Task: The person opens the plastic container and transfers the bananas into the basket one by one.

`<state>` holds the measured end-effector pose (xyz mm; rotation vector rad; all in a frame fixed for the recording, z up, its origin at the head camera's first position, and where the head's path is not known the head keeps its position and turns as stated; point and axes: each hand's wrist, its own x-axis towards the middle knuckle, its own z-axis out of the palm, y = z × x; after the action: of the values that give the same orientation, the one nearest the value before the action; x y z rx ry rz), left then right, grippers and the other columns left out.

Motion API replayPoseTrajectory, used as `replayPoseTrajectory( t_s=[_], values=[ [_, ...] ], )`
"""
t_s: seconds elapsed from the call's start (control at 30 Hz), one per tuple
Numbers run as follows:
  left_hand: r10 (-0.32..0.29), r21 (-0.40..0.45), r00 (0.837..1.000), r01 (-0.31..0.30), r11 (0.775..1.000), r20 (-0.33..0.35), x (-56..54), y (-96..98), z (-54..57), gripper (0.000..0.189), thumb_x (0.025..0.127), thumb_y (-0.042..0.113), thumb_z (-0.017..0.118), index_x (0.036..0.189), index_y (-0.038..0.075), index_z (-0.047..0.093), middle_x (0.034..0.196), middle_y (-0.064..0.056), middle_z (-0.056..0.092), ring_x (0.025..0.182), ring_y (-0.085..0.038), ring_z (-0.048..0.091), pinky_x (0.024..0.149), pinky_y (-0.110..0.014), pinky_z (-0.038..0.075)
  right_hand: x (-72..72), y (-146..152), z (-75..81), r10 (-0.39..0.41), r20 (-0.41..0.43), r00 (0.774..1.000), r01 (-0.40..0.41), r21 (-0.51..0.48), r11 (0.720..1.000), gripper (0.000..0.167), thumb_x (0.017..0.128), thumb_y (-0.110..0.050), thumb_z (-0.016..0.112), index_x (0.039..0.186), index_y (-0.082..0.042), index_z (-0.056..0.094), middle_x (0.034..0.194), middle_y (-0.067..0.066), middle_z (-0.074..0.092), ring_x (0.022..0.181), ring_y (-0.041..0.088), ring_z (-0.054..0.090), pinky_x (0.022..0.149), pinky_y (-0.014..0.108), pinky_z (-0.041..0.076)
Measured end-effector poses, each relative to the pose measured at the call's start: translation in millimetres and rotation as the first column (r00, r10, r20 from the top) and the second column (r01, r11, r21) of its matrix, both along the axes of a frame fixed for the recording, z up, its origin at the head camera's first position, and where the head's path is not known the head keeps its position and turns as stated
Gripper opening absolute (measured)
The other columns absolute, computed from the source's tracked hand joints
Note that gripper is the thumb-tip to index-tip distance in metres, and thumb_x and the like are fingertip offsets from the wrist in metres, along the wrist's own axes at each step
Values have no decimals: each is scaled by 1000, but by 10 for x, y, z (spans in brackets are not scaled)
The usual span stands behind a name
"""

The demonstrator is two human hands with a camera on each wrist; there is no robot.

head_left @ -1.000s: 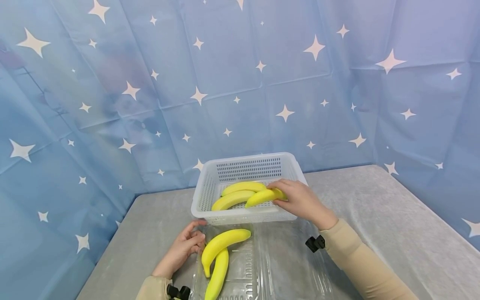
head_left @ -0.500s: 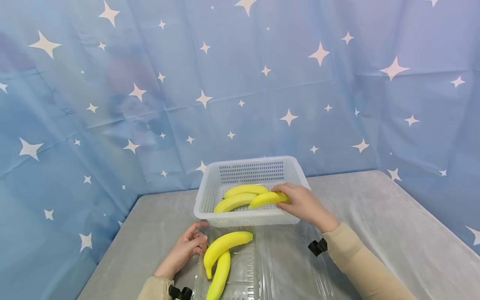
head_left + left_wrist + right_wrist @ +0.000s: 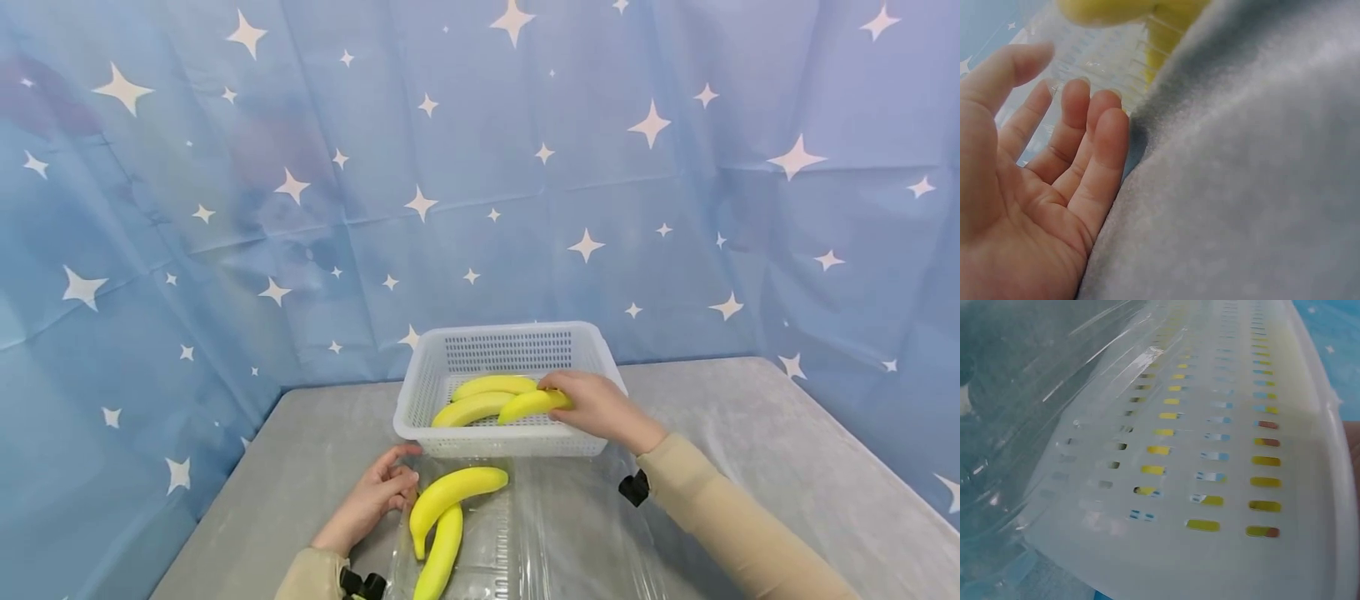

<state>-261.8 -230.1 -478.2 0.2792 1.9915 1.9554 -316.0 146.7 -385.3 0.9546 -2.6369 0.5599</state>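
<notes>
In the head view, my right hand (image 3: 600, 408) reaches over the near right side of a white slotted plastic basket (image 3: 510, 442) and grips the stem end of a yellow banana (image 3: 528, 405). Two more bananas, one farther back (image 3: 495, 384) and one nearer (image 3: 468, 409), lie beside it in the basket. My left hand (image 3: 371, 498) rests at the left edge of a clear plastic clamshell box (image 3: 487, 533), its fingers loosely bent in the left wrist view. Two crossed bananas, an upper one (image 3: 465, 483) and a lower one (image 3: 442, 557), lie in the box's left half.
The clamshell's right half (image 3: 581, 525) spreads out before the basket, its far edge against the basket's front wall. A grey cloth (image 3: 780, 450) covers the table. Behind hangs a blue curtain (image 3: 480, 167) with white stars. The right wrist view faces the basket's slotted wall (image 3: 1229, 562).
The head view has tilted, so the scene sits slightly lower in the frame. My right hand keeps its grip on the banana in the basket, and my left hand stays at the box's edge.
</notes>
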Motion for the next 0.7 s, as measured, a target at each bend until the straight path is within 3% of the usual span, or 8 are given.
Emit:
replayPoseTrajectory(
  t_s=[0.7],
  values=[
    [3,16,1000,-3,1000,9,-2,4,-10,48,99,11,54,141,1,34,77,-3,57,62,-13,55,60,-27,50,-296,-72,-62,-38,213,976,29,44,999,34,79,-8,79,111,-8,67,103,2,67,87,16,60,79,37,50]
  ],
)
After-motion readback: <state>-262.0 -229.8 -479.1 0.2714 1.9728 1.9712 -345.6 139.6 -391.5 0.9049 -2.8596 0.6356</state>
